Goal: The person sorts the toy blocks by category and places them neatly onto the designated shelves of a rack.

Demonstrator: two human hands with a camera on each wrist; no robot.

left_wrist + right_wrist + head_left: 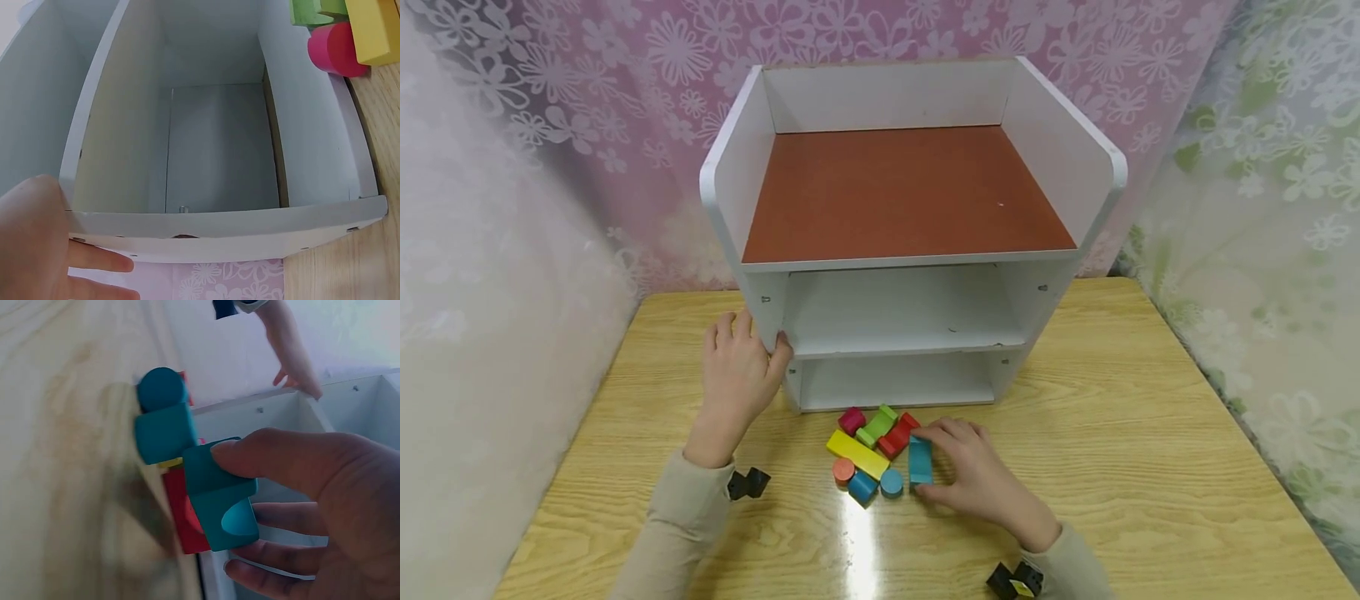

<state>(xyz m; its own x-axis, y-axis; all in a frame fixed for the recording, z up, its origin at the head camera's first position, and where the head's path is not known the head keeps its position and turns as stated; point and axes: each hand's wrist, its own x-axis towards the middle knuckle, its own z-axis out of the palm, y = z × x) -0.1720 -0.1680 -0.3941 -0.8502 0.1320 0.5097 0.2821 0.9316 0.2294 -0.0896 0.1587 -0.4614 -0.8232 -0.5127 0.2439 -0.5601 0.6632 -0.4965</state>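
A small white shelf unit [910, 350] with a reddish-brown top board stands on the table. My left hand [741, 367] holds its left side panel, thumb at the front edge and fingers along the outer face. My right hand [973, 471] pinches a teal notched block [921, 461] between thumb and fingers; the right wrist view shows its curved cutout. Beside that block lies a group of toy blocks: a red notched block [898, 436], a green notched one [877, 426], a long yellow one [857, 454] and a magenta one [852, 420].
Nearer me in the group are an orange cylinder [843, 472], a blue block [862, 488] and a blue cylinder [891, 483]. The wooden table [1150, 467] extends to both sides. A pink floral curtain [865, 29] hangs behind the shelf unit.
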